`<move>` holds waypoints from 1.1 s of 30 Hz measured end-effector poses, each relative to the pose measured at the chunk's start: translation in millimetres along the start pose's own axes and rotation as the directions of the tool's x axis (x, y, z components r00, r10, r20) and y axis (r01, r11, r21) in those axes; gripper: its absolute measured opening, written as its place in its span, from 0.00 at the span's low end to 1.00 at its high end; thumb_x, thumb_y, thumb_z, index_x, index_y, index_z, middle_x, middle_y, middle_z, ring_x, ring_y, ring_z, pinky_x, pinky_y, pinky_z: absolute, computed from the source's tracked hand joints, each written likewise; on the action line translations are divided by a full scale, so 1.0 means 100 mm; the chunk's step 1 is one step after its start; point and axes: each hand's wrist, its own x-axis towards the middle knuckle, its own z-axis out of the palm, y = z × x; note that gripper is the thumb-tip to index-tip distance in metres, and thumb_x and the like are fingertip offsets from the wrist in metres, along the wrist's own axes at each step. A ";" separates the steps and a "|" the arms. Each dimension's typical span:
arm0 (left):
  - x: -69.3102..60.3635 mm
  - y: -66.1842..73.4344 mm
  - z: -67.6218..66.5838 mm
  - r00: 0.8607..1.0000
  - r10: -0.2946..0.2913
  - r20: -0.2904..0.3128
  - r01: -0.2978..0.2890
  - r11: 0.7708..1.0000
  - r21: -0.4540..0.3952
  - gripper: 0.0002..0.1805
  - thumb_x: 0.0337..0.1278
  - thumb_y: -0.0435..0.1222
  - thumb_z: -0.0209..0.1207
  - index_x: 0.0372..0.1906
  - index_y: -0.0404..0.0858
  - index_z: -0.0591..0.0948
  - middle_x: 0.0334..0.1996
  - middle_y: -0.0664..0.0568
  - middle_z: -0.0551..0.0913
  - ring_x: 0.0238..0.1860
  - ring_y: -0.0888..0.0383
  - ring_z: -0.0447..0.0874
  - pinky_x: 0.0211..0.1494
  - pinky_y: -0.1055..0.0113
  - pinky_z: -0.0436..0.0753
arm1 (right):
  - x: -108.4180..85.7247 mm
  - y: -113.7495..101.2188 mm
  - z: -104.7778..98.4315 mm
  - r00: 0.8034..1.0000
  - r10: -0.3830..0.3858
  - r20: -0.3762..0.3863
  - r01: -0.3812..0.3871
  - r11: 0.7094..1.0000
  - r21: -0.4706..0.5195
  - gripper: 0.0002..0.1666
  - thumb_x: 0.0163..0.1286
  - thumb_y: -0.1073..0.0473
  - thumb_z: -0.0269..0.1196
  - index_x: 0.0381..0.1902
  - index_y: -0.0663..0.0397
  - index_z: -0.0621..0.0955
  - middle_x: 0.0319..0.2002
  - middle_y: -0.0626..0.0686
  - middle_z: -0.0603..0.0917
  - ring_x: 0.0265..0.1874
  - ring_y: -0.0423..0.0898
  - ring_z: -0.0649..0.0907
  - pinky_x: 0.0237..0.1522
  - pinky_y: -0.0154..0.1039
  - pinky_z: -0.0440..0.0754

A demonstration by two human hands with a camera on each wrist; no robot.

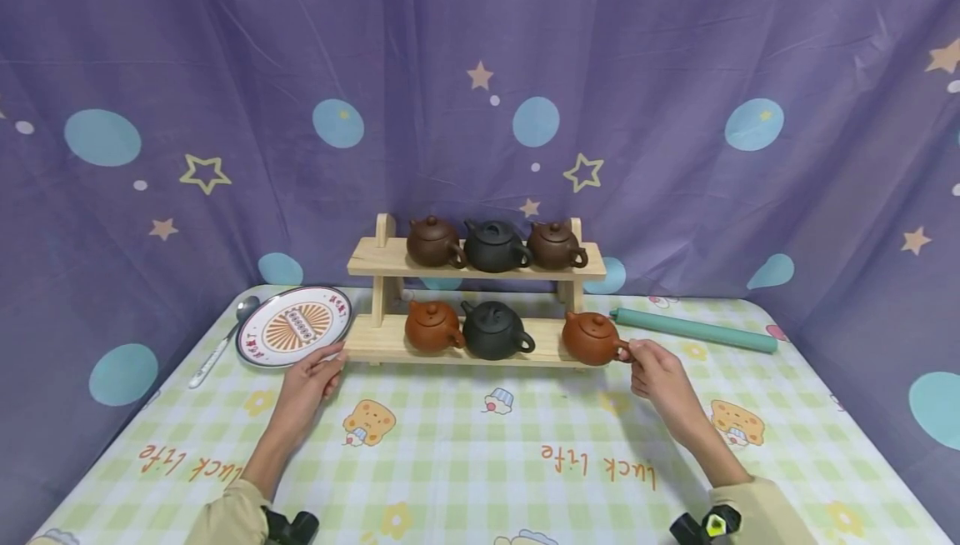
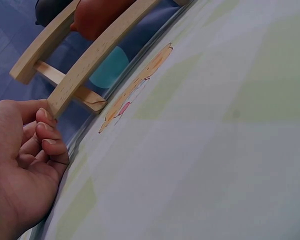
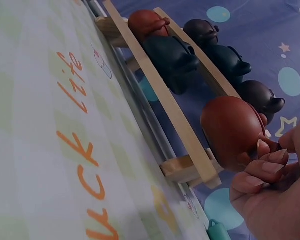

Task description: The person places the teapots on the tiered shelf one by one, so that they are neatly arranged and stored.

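A two-tier wooden stand [image 1: 390, 338] holds small teapots on both tiers. My right hand [image 1: 662, 378] pinches the handle of a reddish-orange teapot [image 1: 591, 338] at the lower tier's right end; whether its base touches the board cannot be told. In the right wrist view, that teapot [image 3: 232, 131] is held by thumb and curled fingers. At the lower tier's left end, my left hand [image 1: 309, 387] grips the board's tip [image 2: 60, 102] with its fingers. Another orange teapot [image 1: 432, 328] and a black teapot [image 1: 495, 332] sit between the hands.
On the upper tier stand a brown teapot [image 1: 432, 243], a black teapot [image 1: 492, 248] and another brown teapot [image 1: 553, 247]. Left of the stand lie a patterned plate [image 1: 258, 348] and a spoon [image 1: 217, 358]. A green rod [image 1: 697, 330] lies at the right, before a purple curtain [image 1: 645, 53].
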 end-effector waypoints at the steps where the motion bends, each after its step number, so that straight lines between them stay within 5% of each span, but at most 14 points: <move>1: 0.00 0.00 0.00 1.000 0.001 0.000 -0.001 1.000 -0.002 0.27 0.78 0.38 0.57 0.72 0.29 0.70 0.28 0.57 0.79 0.26 0.67 0.71 0.27 0.75 0.72 | 0.00 0.00 0.01 1.000 0.003 0.001 -0.003 1.000 -0.001 0.19 0.86 0.57 0.46 0.40 0.66 0.76 0.20 0.46 0.65 0.17 0.36 0.60 0.22 0.32 0.62; 33: 0.00 0.00 0.01 1.000 -0.006 -0.002 0.006 1.000 0.002 0.26 0.79 0.38 0.56 0.72 0.29 0.70 0.29 0.56 0.79 0.27 0.67 0.71 0.28 0.75 0.72 | 0.13 0.08 0.28 0.999 0.010 0.035 -0.011 0.999 0.030 0.18 0.86 0.59 0.46 0.41 0.70 0.76 0.22 0.46 0.66 0.17 0.36 0.60 0.23 0.30 0.61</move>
